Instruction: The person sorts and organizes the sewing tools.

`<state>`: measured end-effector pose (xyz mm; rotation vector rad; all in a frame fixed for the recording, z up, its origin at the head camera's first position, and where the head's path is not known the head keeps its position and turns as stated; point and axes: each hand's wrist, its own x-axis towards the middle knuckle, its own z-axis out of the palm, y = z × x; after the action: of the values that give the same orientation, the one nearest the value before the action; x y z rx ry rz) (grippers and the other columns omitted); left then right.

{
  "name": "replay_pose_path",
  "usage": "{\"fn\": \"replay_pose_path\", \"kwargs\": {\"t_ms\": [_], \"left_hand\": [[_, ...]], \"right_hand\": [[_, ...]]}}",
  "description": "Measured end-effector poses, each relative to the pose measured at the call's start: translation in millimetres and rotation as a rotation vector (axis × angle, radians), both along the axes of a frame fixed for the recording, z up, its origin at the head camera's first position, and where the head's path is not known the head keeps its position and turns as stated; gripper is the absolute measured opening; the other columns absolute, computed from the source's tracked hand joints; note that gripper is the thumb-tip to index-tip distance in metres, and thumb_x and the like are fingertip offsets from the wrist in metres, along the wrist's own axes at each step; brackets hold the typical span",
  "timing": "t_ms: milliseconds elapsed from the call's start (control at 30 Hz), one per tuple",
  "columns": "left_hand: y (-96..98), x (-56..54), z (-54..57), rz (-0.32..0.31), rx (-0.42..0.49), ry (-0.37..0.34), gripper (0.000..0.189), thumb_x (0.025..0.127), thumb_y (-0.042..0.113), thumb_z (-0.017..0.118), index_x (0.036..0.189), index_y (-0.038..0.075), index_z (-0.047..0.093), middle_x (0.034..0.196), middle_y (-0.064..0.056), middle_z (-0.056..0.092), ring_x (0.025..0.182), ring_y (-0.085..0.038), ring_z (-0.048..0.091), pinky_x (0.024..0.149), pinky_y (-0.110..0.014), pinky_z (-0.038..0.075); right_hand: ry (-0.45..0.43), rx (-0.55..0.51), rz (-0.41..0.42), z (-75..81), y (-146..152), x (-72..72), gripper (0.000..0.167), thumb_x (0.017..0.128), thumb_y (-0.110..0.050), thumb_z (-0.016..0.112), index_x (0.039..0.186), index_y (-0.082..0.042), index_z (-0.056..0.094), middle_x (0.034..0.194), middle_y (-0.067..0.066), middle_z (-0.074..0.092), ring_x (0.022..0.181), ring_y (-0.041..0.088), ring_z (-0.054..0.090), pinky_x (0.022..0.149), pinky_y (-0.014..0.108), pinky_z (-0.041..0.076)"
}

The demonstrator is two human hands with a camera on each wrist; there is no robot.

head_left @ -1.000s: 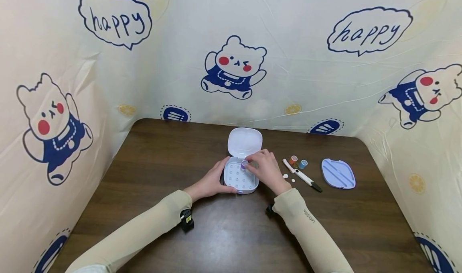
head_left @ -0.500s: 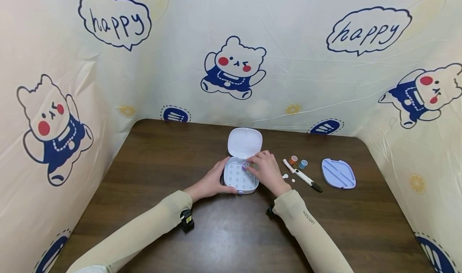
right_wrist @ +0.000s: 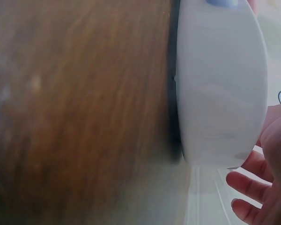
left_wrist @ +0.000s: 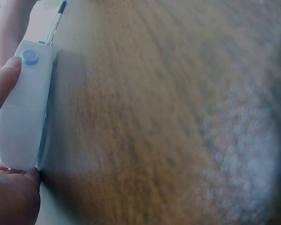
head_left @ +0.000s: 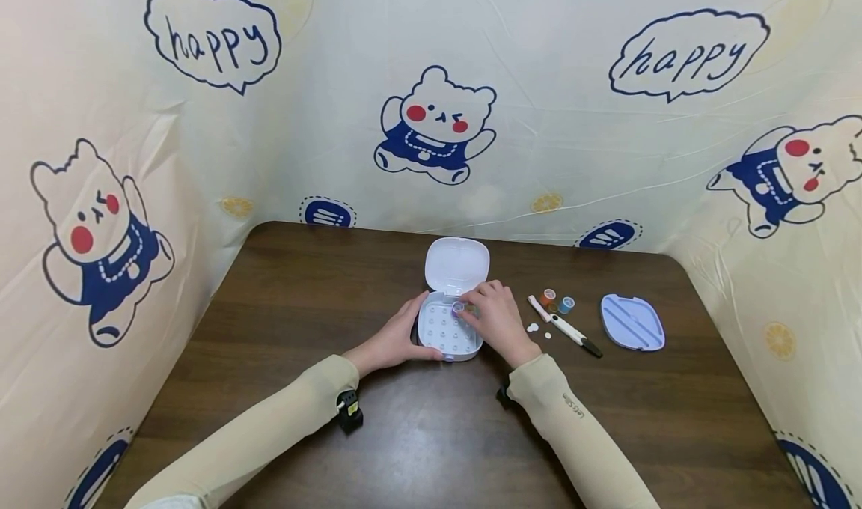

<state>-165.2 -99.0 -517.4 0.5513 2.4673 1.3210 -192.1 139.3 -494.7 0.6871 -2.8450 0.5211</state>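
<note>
A pale sewing box (head_left: 463, 358) stands on the table with its lid (head_left: 458, 264) raised at the back. Rows of small pegs cover its inside floor. My left hand (head_left: 390, 343) grips the box's left side; in the left wrist view the thumb (left_wrist: 5, 83) lies beside the round button (left_wrist: 30, 56) on the front wall. Between the thumb and fingers of my right hand (head_left: 500, 320) a small purple thread spool (head_left: 458, 308) is pinched, inside the box at its back right. The right wrist view shows mostly the box's outer wall (right_wrist: 220, 84), and the spool is hidden there.
Right of the box lie an orange spool (head_left: 548, 297), a blue spool (head_left: 567, 305), a white-and-black pen-like tool (head_left: 576, 335), a short white stick (head_left: 539, 309) and small white discs (head_left: 533, 328). A lavender tray (head_left: 632, 322) lies farther right on the brown table (head_left: 417, 434).
The purple spool and my right hand have shifted very slightly to the right and down within the box. My left hand holds the box in the same place.
</note>
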Motion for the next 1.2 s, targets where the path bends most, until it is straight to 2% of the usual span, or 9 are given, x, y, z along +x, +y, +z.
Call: {"fn": "replay_pose_path", "kwargs": {"t_ms": [467,833,1200], "left_hand": [[0.2,0.6,0.1,0.002,0.002,-0.011,0.121,0.080,0.041,0.092,0.167,0.007,0.015,0.167,-0.021,0.026,0.151,-0.035,0.034,0.120,-0.054,0.032],[-0.6,0.0,2.0,-0.003,-0.011,-0.018,0.122,0.080,0.043,0.091,0.167,0.007,0.013,0.168,-0.019,0.024,0.151,-0.034,0.033,0.121,-0.053,0.031],[-0.3,1.9,4.5,-0.003,-0.010,-0.015,0.122,0.080,0.042,0.091,0.167,0.006,0.014,0.167,-0.021,0.025,0.151,-0.035,0.033,0.121,-0.054,0.031]], "right_hand": [[-0.020,0.056,-0.015,4.2,-1.9,0.7,0.023,0.092,-0.030,0.083,0.109,-0.014,0.081,0.104,0.005,0.070,0.103,0.026,0.054,0.091,0.044,0.043],[-0.016,0.036,-0.009,7.2,0.3,-0.5,0.021,0.091,-0.028,0.083,0.107,-0.015,0.081,0.100,0.003,0.071,0.101,0.025,0.055,0.089,0.043,0.044],[-0.049,0.018,-0.010,7.6,0.4,-0.7,0.017,0.092,-0.024,0.083,0.105,-0.015,0.080,0.098,0.002,0.071,0.099,0.025,0.055,0.089,0.042,0.045]]}}
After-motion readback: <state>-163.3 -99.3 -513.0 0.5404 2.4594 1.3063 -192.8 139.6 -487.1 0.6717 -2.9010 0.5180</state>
